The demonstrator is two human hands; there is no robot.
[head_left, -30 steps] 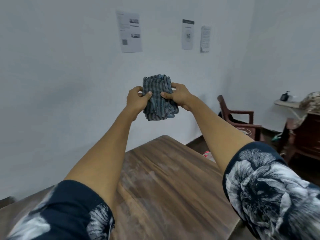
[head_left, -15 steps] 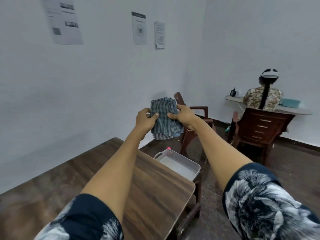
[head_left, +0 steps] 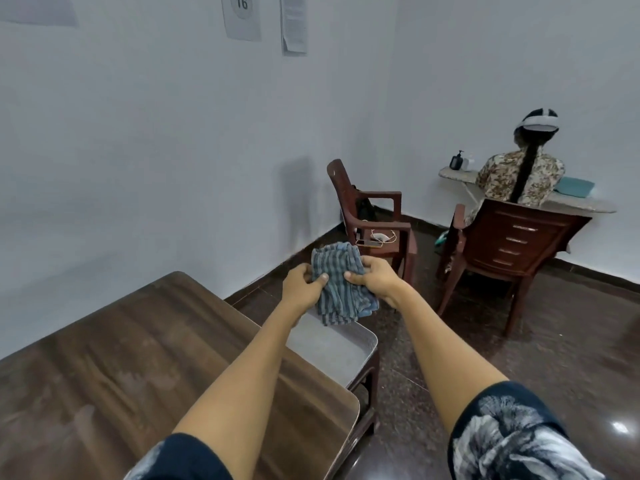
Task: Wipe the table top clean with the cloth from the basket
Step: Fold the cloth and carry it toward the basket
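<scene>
I have both hands out in front, gripping a bunched blue-and-grey striped cloth [head_left: 337, 284] between them. My left hand [head_left: 300, 285] is closed on its left edge, thumb pressed on the front; my right hand [head_left: 375, 277] is closed on its right side, fingers curled over the fabric. The cloth hangs in the air above a shallow grey rectangular basket [head_left: 332, 348], which sits on a low dark stand just beside the brown wooden worktop [head_left: 114, 358]. Beyond, a dark red plastic chair [head_left: 372, 216] stands by the white wall, and a seated person [head_left: 519, 174] faces away at a far counter.
</scene>
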